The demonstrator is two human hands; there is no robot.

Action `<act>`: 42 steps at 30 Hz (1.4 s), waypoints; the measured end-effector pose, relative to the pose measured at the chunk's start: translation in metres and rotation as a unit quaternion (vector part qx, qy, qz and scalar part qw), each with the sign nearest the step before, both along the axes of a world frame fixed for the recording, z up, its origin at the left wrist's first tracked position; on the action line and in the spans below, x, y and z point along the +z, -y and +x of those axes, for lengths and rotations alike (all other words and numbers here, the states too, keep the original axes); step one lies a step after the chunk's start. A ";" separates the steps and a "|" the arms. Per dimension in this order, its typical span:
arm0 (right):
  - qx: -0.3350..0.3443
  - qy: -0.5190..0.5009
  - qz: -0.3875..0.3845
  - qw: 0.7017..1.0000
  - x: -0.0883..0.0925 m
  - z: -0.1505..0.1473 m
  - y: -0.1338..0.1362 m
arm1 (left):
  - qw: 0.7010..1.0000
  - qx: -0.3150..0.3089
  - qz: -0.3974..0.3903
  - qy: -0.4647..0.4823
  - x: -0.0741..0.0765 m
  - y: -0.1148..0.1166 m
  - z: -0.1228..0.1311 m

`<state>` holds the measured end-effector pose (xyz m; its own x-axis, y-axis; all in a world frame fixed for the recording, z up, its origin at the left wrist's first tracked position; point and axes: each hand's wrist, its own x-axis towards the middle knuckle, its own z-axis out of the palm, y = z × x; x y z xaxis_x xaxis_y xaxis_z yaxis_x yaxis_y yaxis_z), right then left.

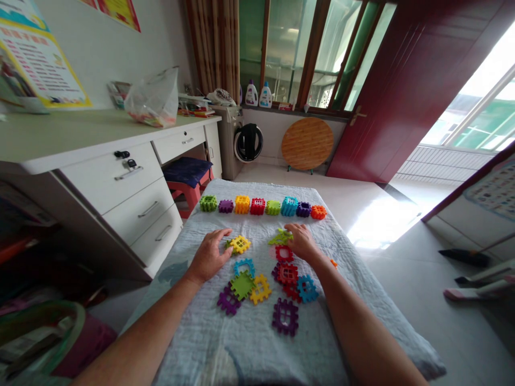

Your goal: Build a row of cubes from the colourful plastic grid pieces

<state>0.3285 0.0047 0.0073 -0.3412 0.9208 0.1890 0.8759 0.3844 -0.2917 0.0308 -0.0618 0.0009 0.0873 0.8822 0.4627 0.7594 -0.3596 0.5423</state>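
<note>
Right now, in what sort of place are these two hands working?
Most likely a room in a home: there is a washing machine with its round door open, a desk with drawers, and bottles that look like detergent near the window.

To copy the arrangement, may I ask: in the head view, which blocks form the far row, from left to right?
Green block, purple block, yellow block, red block, second green block, turquoise block, indigo block, orange block.

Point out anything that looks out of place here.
An orange piece lies away from the other loose pieces, beside the right forearm. Behind, the washing machine door stands open, oddly draped with dark cloth.
</note>
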 end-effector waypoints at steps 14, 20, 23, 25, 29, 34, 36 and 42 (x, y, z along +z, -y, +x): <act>-0.070 -0.096 0.002 0.993 0.003 0.002 0.004 | 1.000 -0.004 -0.001 0.008 0.001 0.001 0.001; 0.008 -0.168 0.005 0.986 0.012 -0.001 0.006 | 1.000 -0.004 -0.003 0.008 0.001 0.001 0.000; 0.082 -0.111 0.035 0.990 0.014 -0.005 0.009 | 1.000 -0.006 -0.004 0.004 0.000 0.001 0.000; 0.099 -0.059 0.030 0.993 0.013 -0.010 0.011 | 1.000 -0.006 -0.006 0.004 0.000 0.001 0.000; 0.100 0.003 0.002 0.995 0.008 -0.023 0.009 | 1.000 -0.006 -0.009 0.005 0.001 0.002 0.000; 0.125 0.004 0.005 0.992 0.004 -0.028 0.005 | 1.000 -0.003 -0.011 0.007 0.002 0.001 0.001; 0.132 -0.032 0.014 0.991 0.005 -0.028 0.006 | 1.000 -0.005 -0.012 0.007 0.002 0.001 0.001; 0.123 -0.203 0.029 0.971 0.008 -0.032 0.011 | 1.000 -0.006 -0.016 0.006 0.001 0.000 0.000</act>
